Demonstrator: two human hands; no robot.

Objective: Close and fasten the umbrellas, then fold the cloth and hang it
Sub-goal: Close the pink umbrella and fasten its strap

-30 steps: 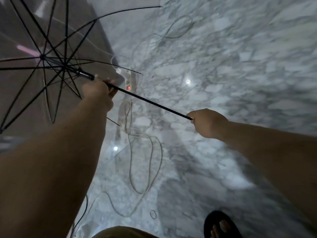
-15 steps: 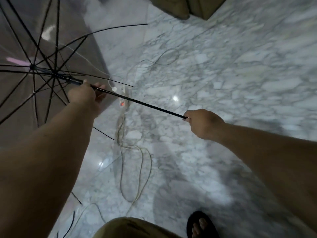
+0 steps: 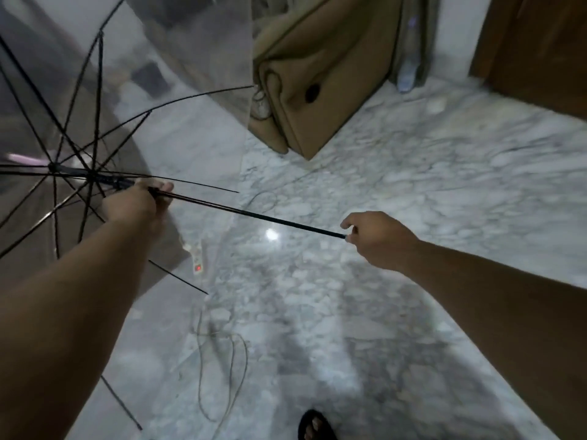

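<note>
A clear umbrella (image 3: 197, 52) with black ribs is spread open at the left, its canopy facing away from me. Its black shaft (image 3: 254, 215) runs from the rib hub down to the right. My left hand (image 3: 136, 206) grips the shaft just below the runner, fingers curled round it. My right hand (image 3: 378, 238) grips the near end of the shaft; the handle is hidden inside the fist. No cloth is in view.
A brown sofa corner (image 3: 320, 90) stands at the top middle, and a brown wooden panel (image 3: 533, 49) at the top right. A white power strip (image 3: 197, 265) and loose cable (image 3: 222, 376) lie on the marble floor (image 3: 413, 169). My sandalled foot (image 3: 314, 427) shows at the bottom.
The view has tilted up, bringing the sofa and wooden panel into sight. Both hands keep their grip on the shaft, and the canopy stays spread.
</note>
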